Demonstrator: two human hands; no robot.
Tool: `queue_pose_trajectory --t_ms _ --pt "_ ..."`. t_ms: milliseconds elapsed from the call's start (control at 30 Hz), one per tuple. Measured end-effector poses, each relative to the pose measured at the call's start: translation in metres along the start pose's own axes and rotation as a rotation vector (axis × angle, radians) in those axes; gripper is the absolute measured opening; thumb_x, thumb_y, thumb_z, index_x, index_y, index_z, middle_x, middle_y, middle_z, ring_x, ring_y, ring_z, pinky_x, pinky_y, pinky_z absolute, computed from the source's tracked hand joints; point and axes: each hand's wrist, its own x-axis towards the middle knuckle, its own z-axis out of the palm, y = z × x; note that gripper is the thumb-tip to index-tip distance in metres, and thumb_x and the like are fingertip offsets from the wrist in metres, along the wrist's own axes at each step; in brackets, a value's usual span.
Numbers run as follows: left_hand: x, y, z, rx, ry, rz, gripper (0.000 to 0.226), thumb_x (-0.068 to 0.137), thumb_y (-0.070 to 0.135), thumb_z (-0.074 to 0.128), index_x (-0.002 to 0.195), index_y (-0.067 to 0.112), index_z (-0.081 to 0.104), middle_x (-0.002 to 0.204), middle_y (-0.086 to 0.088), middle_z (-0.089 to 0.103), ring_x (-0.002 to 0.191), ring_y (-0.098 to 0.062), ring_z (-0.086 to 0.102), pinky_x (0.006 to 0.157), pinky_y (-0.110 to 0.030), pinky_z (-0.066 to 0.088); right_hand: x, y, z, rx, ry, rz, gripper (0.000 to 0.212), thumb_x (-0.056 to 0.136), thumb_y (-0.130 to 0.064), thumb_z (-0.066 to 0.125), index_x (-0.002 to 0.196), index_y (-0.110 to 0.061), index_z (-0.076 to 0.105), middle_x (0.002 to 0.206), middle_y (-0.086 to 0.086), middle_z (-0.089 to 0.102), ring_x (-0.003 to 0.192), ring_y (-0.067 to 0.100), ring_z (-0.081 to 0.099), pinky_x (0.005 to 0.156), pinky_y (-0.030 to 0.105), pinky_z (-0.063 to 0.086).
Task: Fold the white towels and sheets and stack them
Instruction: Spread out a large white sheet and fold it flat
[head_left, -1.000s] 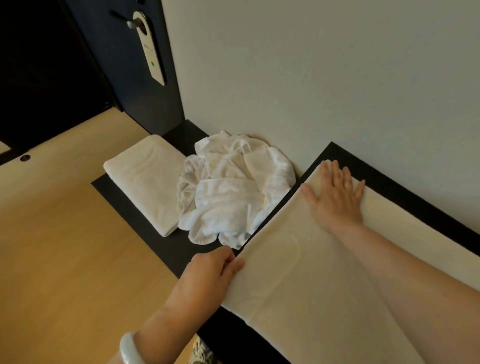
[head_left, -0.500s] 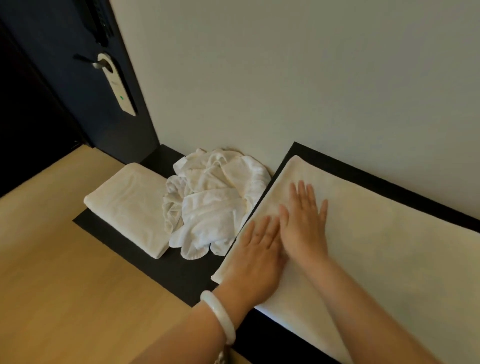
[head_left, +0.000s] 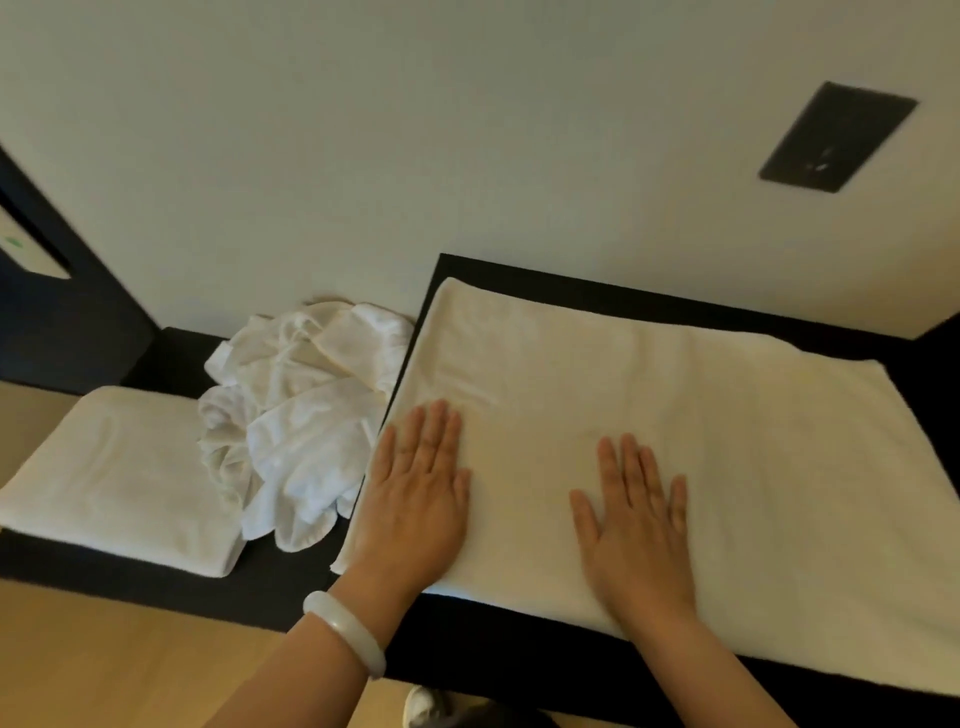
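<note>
Though they lay side by side half a second ago, the left hand (head_left: 415, 493) — smooth pale bangle (head_left: 345, 631) at its wrist — and right hand (head_left: 634, 525) now press well apart, fingers straight and flat, on the soft rectangular towel (head_left: 701, 410) spread over the black ledge (head_left: 467, 639). Farther left, a folded towel (head_left: 119, 478) lies beside a crumpled white heap (head_left: 306, 405).

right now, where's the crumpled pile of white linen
In the head view the crumpled pile sits left of centre on the dark bench, against the wall, between the folded towel on its left and the spread towel on its right.
</note>
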Motion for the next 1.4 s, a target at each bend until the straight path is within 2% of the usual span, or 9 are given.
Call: queue_pose_trajectory --t_ms 167,300,367,500,700,900,1133,1300,1400 --pt "-0.001 -0.002 0.001 -0.017 0.021 0.025 0.066 0.095 0.045 -0.008 0.155 0.018 -0.009 0.163 0.0 -0.013 0.15 -0.02 -0.016 0.123 -0.043 -0.005 -0.013 0.078 -0.014 -0.027 -0.022 0.185 0.077 0.086 -0.066 -0.009 0.153 -0.03 -0.02 0.164 -0.004 -0.018 0.15 0.011 -0.016 0.121 0.042 -0.013" --pt "0.002 0.007 -0.005 -0.052 -0.006 -0.04 0.065 0.096 0.041 -0.002 0.155 0.015 -0.004 0.163 -0.003 -0.009 0.151 -0.02 -0.01 0.123 -0.044 -0.004 -0.015 0.105 -0.026 -0.008 -0.113 0.238 0.074 0.093 -0.062 0.002 0.155 -0.026 -0.015 0.165 -0.004 -0.016 0.149 0.007 -0.017 0.121 0.044 -0.01" --pt "0.009 0.024 -0.009 -0.066 -0.043 -0.07 0.06 0.101 0.031 0.009 0.155 0.012 -0.01 0.163 -0.006 -0.017 0.15 -0.023 -0.018 0.121 -0.046 -0.011 -0.007 0.091 -0.028 -0.004 -0.108 0.202 0.067 0.102 -0.055 0.016 0.158 -0.023 -0.004 0.166 -0.003 -0.01 0.151 0.011 -0.012 0.121 0.047 -0.012" --pt "0.033 0.105 -0.013 -0.122 -0.021 0.222 0.061 0.103 0.027 0.02 0.155 0.011 -0.007 0.163 -0.008 -0.018 0.149 -0.024 -0.022 0.116 -0.043 -0.022 0.012 0.04 -0.025 0.005 -0.001 -0.059 0.059 0.104 -0.037 0.024 0.158 -0.024 0.003 0.166 -0.005 -0.005 0.151 0.01 -0.011 0.117 0.044 -0.019" --pt "0.045 0.144 0.016 -0.044 -0.061 0.267 0.066 0.095 0.047 -0.004 0.154 0.019 -0.011 0.162 0.0 -0.016 0.149 -0.02 -0.018 0.118 -0.044 -0.019 0.01 0.1 -0.016 0.005 -0.01 -0.001 0.064 0.102 -0.051 0.016 0.156 -0.029 -0.011 0.163 -0.01 -0.016 0.146 0.004 -0.022 0.119 0.039 -0.019" --pt "0.042 0.144 0.009 -0.072 -0.039 0.273 0.063 0.095 0.041 0.022 0.146 0.008 0.043 0.153 -0.009 0.039 0.142 -0.026 0.036 0.114 -0.049 0.016 0.003 0.202 -0.038 -0.068 -0.031 0.195 0.068 0.099 -0.06 0.011 0.155 -0.032 -0.017 0.161 -0.011 -0.023 0.144 0.005 -0.028 0.117 0.048 -0.021" --pt "0.046 0.124 -0.001 -0.025 0.021 0.195 0.082 0.099 0.05 -0.004 0.142 0.005 0.049 0.149 -0.011 0.045 0.137 -0.029 0.044 0.113 -0.048 0.024 0.02 0.216 -0.033 0.101 -0.101 0.238 0.071 0.092 -0.068 0.001 0.143 -0.034 -0.035 0.158 -0.008 -0.032 0.144 0.01 -0.03 0.116 0.049 -0.023" --pt "0.059 0.096 0.001 -0.009 0.0 0.052 0.083 0.085 0.057 -0.006 0.155 0.018 0.015 0.16 0.008 0.003 0.148 -0.01 0.005 0.122 -0.047 0.007 0.039 0.2 -0.047 0.332 -0.174 0.039 0.067 0.101 -0.06 0.019 0.157 -0.033 -0.005 0.16 -0.015 -0.017 0.146 0.004 -0.019 0.116 0.041 -0.022" --pt "0.063 0.119 -0.003 -0.017 -0.027 0.068 0.082 0.089 0.053 0.0 0.152 0.011 0.029 0.159 0.002 0.012 0.148 -0.016 0.014 0.12 -0.051 0.014 0.024 0.222 -0.071 0.688 0.004 0.173 0.049 0.105 -0.028 0.044 0.152 -0.024 0.033 0.159 -0.007 0.027 0.14 0.001 0.02 0.119 0.023 0.01"
